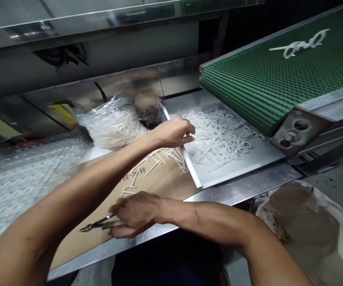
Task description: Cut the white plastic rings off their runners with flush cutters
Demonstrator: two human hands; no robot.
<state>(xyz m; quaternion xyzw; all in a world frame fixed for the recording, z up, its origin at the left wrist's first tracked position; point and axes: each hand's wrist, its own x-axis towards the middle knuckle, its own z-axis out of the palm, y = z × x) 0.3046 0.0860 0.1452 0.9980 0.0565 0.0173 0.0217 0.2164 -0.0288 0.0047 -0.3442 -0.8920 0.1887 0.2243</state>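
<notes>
My right grip [138, 214] is wrapping around the cutters [92, 227], their metal tips pointing left over the near part of the cardboard sheet [171, 186]. My left grip [175, 133] is reaching across, farther off, and hovering by the left rim of the white tray [192, 170]; its fingers are curling, and I cannot tell whether they are pinching anything. Just right of it, a pile of white plastic pieces [219, 139] is lying in the tray. Between my hands, loose white pieces [157, 161] are scattering over the cardboard. A filled clear bag [113, 119] is sitting beyond, to the far left. The metal counter [243, 190] is carrying all this. At the far right, a green conveyor belt [249, 83] is sloping above the tray, bearing another white piece [304, 44]. A sack [308, 222] is standing near right.
</notes>
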